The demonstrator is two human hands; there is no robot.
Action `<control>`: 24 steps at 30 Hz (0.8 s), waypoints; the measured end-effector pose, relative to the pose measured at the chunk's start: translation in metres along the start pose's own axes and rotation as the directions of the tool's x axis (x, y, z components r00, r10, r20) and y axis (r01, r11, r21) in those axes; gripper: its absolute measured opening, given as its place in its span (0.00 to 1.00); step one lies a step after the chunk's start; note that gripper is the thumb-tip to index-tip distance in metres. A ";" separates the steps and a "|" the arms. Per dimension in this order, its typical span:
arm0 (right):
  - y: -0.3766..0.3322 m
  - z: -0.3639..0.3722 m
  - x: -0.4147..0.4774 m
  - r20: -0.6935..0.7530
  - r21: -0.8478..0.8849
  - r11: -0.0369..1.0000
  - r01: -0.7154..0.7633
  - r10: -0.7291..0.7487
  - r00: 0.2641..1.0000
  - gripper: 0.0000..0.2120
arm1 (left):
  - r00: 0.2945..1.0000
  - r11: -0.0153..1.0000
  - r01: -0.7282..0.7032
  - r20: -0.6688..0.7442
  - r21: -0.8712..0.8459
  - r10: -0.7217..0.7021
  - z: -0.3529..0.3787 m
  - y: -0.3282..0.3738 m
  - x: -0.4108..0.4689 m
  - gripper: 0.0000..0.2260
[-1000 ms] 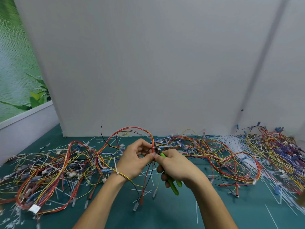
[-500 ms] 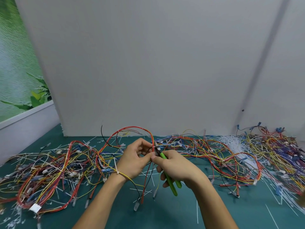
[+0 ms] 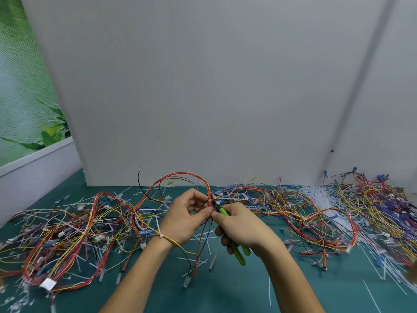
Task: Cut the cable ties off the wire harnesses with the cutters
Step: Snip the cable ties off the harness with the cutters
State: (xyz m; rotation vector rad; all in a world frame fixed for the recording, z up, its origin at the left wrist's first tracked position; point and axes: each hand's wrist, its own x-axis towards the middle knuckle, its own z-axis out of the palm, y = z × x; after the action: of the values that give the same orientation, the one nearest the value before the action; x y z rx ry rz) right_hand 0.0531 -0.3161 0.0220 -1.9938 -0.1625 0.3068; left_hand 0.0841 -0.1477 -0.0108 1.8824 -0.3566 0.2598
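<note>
Head view: a wire harness (image 3: pixel 206 184) is pinched by the left hand (image 3: pixel 185 219); green-handled cutters (image 3: pixel 239 256) (tips toward eleven o'clock, at the harness) are gripped by the right hand (image 3: pixel 244 229).

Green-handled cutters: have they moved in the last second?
No. The green-handled cutters, gripped in the right hand, keep their place against the dark spot on the grey wall, tips at the wire harness pinched by the left hand.
</note>
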 end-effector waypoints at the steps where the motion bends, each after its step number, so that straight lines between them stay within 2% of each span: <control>1: 0.000 -0.001 -0.001 0.004 0.019 1.000 -0.001 0.000 1.000 0.12 | 1.000 1.000 0.002 -0.001 -0.003 -0.002 0.000 0.000 0.000 0.08; 10: -0.003 -0.003 -0.003 0.042 0.005 1.000 -0.001 0.001 0.999 0.10 | 0.999 0.999 0.015 -0.029 -0.041 -0.017 -0.002 -0.002 0.002 0.09; 24: 0.000 0.001 0.000 0.011 -0.015 1.000 0.015 -0.015 1.000 0.12 | 1.000 0.999 0.005 -0.018 -0.052 -0.006 -0.002 -0.002 0.002 0.08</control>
State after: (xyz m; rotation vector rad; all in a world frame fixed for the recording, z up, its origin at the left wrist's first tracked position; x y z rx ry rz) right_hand 0.0527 -0.3157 0.0217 -2.0053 -0.1874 0.3081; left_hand 0.0868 -0.1452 -0.0114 1.8281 -0.3421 0.2616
